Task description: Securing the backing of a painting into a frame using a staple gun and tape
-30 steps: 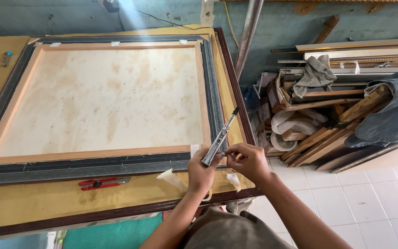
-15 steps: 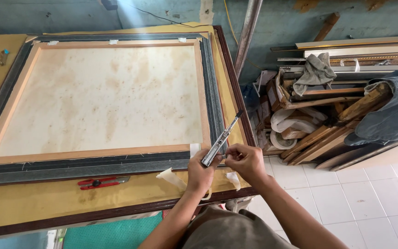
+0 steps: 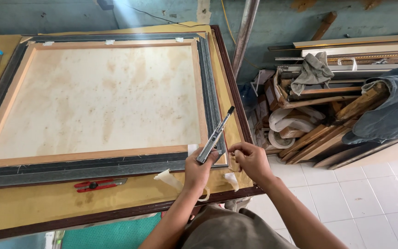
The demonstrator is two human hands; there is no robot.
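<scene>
Workbench (image 3: pixel 33 207) with one frame (image 3: pixel 93 99), two knives: one silver (image 3: pixel 216 135) in closed left hand (image 3: pixel 199 168), right hand (image 3: pixel 252 159) pinched.

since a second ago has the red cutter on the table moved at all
No. The red cutter lies in the same spot just below the dark frame, unmoved.

One large picture frame (image 3: pixel 102 99) lying face down, two utility knives: one metal (image 3: pixel 215 137), one red (image 3: pixel 98 185). Two hands: left (image 3: pixel 199 166), right (image 3: pixel 250 159). Three crumpled tape scraps (image 3: pixel 169 177) near the table edge. One metal pole (image 3: pixel 244 34).
</scene>
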